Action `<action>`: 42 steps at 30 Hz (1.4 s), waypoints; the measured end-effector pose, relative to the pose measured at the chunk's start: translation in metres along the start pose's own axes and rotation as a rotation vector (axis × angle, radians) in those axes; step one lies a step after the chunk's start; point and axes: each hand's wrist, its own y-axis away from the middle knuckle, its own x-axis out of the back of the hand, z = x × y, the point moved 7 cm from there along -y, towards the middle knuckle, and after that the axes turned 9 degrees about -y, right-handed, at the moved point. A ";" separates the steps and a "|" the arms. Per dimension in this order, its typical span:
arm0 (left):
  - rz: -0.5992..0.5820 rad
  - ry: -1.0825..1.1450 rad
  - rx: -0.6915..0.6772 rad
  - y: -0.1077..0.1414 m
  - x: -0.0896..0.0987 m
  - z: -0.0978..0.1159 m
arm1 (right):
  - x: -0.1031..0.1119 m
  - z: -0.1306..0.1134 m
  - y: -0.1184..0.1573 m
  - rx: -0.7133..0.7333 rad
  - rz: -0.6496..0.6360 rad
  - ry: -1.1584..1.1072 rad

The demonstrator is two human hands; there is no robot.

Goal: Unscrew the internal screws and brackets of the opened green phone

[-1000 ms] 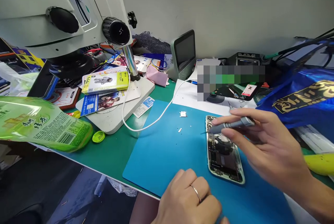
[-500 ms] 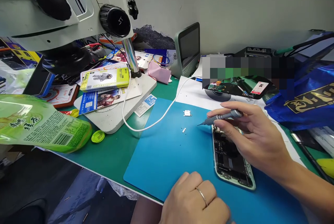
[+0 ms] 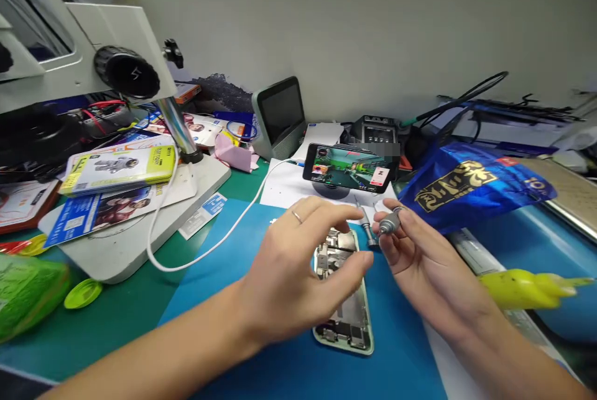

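An opened phone [image 3: 345, 325] with a pale green frame lies on the blue mat [image 3: 224, 325], its inner parts exposed. Over its left side hovers my left hand [image 3: 303, 263], thumb and forefinger apart with nothing visible between them; it hides part of the phone. My right hand [image 3: 429, 263] is to the phone's right, its fingers closed round a small grey screwdriver [image 3: 390, 222] whose narrow end faces the camera. Between the two hands, beside the phone's top, another slim grey tool [image 3: 366, 223] lies; its kind is unclear.
A phone on a stand [image 3: 352, 170] and a grey smart display [image 3: 280, 117] stand at the back. The microscope base [image 3: 125, 244] is at left, bearing battery boxes [image 3: 121, 167]. A white cable [image 3: 224, 254] crosses the mat. At right are a blue pouch [image 3: 476, 188] and a yellow bottle [image 3: 522, 288].
The view has swung right. My left hand has risen from the mat's front edge and opened above the phone. My right hand has moved off the phone and turned the screwdriver.
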 end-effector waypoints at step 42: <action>0.089 0.348 -0.029 0.007 -0.031 -0.004 | 0.002 0.023 0.026 -0.235 0.092 -0.182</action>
